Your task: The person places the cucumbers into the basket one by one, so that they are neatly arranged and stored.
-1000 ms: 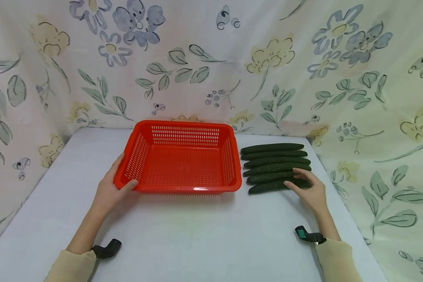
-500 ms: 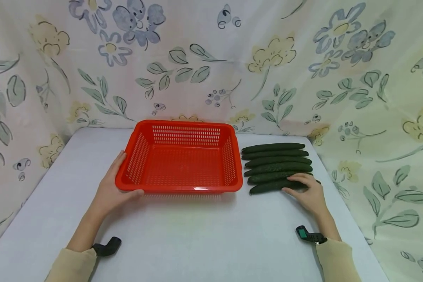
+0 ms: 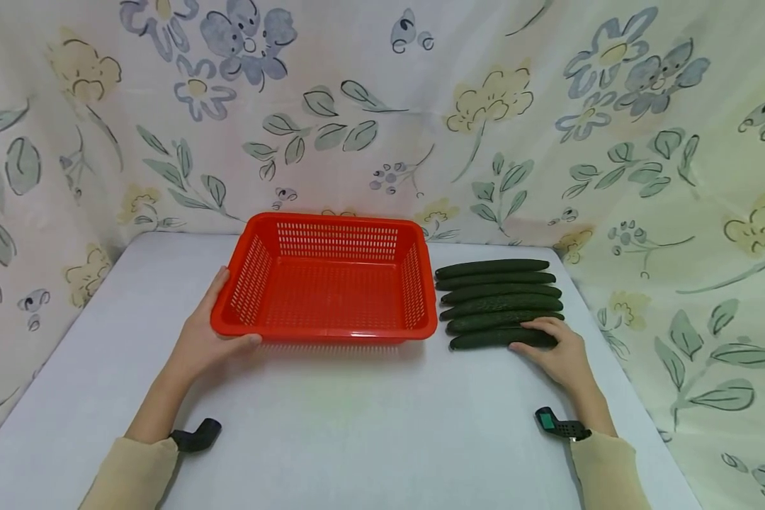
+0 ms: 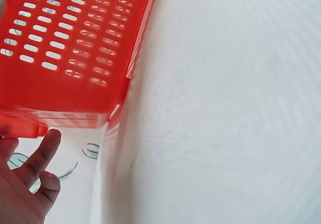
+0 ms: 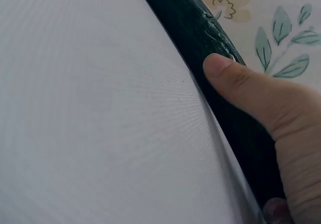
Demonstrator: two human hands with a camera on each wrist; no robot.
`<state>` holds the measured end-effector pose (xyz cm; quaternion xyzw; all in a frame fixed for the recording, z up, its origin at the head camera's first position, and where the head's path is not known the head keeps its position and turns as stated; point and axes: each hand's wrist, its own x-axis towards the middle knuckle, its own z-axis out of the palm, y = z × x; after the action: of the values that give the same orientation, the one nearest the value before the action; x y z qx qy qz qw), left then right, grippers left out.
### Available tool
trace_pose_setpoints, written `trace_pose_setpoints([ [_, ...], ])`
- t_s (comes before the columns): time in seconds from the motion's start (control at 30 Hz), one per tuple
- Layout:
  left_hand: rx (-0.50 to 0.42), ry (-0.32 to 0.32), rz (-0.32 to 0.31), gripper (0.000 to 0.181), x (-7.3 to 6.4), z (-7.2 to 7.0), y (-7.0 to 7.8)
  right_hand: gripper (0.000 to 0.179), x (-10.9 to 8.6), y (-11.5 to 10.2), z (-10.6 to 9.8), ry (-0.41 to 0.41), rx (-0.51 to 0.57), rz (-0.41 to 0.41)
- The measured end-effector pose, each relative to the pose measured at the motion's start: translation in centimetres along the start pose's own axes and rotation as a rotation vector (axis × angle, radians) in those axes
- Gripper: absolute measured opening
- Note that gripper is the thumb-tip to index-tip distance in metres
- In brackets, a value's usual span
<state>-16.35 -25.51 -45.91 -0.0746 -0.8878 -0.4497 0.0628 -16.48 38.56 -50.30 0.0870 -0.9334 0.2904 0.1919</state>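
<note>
A red perforated plastic basket (image 3: pixel 325 331) with nothing in it sits at the back middle of the table. My left hand (image 3: pixel 194 343) holds its front left corner, thumb along the front rim and fingers on the left side. Those fingers show beside the basket wall (image 4: pixel 55 91) in the left wrist view. To the right, several dark green cucumbers (image 3: pixel 500 303) lie side by side in a row. The nearest cucumber (image 3: pixel 484 339) is pinched near its right end by my right hand (image 3: pixel 564 358); the right wrist view shows the thumb across the cucumber (image 5: pixel 200 38).
All of this is on a white-covered table (image 3: pixel 370 432). A floral cloth (image 3: pixel 357 92) hangs behind and along both sides. Each wrist wears a black strap device, the left one (image 3: pixel 197 435) and the right one (image 3: pixel 557 425).
My right hand has come down and forward onto the nearest cucumber and pinched it. The left thumb has shifted lower on the basket's corner, and the basket has moved slightly up in view.
</note>
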Motion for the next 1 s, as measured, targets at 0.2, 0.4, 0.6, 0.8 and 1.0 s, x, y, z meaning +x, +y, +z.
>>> trace_pose_setpoints([
  [0.2,-0.006,-0.002,-0.004,0.127,0.0,0.2,-0.1,0.046,-0.3,0.1,-0.2,-0.023,0.023,0.069],
  [0.4,0.008,0.008,-0.023,0.123,-0.2,0.3,0.0,0.043,-0.4,0.1,-0.4,-0.047,0.065,0.102],
  [0.6,-0.024,0.013,-0.034,0.122,-0.3,0.3,0.1,0.041,-0.1,0.2,-0.2,-0.064,0.085,0.13],
  [0.8,-0.016,0.011,-0.041,0.121,-0.3,0.2,0.1,0.042,-0.1,-0.2,-0.2,-0.075,0.078,0.145],
  [1.0,-0.027,0.014,-0.034,0.121,-0.2,0.3,-0.1,0.042,-0.1,-1.0,-0.4,-0.126,0.075,0.129],
])
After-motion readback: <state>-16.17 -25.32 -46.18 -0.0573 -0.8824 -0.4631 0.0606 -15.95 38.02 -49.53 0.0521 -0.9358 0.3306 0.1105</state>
